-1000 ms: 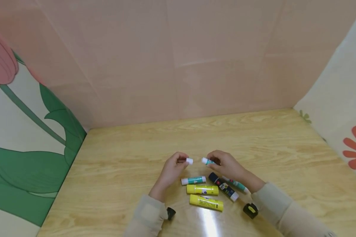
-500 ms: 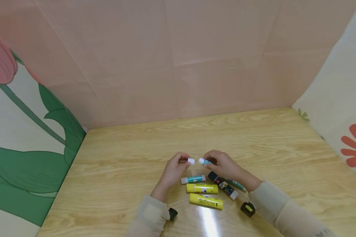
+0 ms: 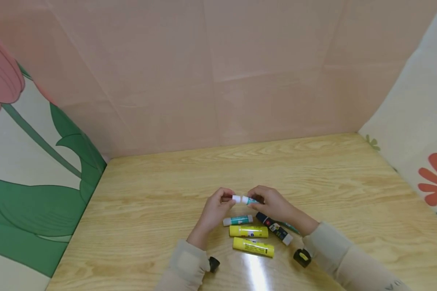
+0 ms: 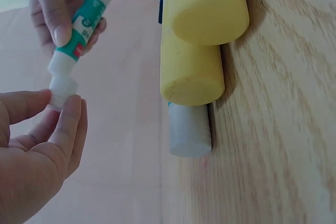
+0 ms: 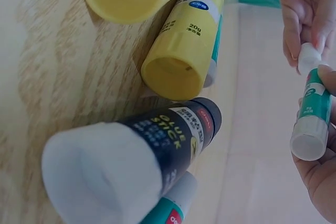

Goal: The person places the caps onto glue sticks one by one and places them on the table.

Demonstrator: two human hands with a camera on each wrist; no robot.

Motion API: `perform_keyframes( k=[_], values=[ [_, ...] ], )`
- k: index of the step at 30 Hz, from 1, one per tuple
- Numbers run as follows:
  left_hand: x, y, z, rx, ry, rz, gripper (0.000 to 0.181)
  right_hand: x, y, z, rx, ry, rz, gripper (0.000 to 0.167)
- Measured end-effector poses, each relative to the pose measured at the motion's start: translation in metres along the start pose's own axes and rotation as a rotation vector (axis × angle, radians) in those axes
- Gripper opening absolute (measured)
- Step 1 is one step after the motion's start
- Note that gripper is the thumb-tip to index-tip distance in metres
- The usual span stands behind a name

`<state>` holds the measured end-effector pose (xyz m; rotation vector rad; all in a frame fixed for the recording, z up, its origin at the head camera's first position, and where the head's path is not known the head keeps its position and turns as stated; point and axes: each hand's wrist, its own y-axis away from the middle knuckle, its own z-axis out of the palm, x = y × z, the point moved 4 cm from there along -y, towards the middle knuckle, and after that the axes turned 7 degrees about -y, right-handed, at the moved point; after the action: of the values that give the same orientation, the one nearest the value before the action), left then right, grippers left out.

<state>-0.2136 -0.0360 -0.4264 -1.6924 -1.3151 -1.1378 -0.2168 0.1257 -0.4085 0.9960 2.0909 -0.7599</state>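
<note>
My left hand (image 3: 213,210) pinches a small white cap (image 4: 63,92) between thumb and fingertips. Just to the right, my right hand (image 3: 274,205) grips a teal and white glue stick (image 4: 85,24), thumb along its body. In the left wrist view, the stick's white end meets the cap's mouth at a slight angle; how far it sits inside cannot be told. Nearer me on the table lie a teal glue stick (image 3: 238,220), two yellow glue sticks (image 3: 248,231) and a black glue stick (image 3: 274,229). Another teal glue stick (image 3: 290,227) is partly hidden by the right forearm.
The wood-grain table (image 3: 149,194) runs back to a pinkish sheet (image 3: 218,101). Flower-printed sheets flank it on both sides. A black object (image 3: 302,257) is by the right cuff, another black object (image 3: 214,264) by the left cuff.
Both hands have drawn together, the left moving slightly right and the right slightly left. The gap between cap and glue stick has narrowed sharply. The other glue sticks stay put.
</note>
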Motion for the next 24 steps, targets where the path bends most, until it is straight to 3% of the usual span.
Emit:
perform_keyframes(
  k=[16,24],
  values=[
    [0.0041,-0.0006,0.0011,-0.032,0.027,-0.006,0.016,0.0004,-0.0028,0.0012,-0.001,-0.008,0.011,0.013],
    [0.0014,0.0033,0.0023,-0.033,-0.032,0.008,0.018,-0.0005,-0.0030,0.0075,-0.045,-0.020,0.021,0.013]
  ],
)
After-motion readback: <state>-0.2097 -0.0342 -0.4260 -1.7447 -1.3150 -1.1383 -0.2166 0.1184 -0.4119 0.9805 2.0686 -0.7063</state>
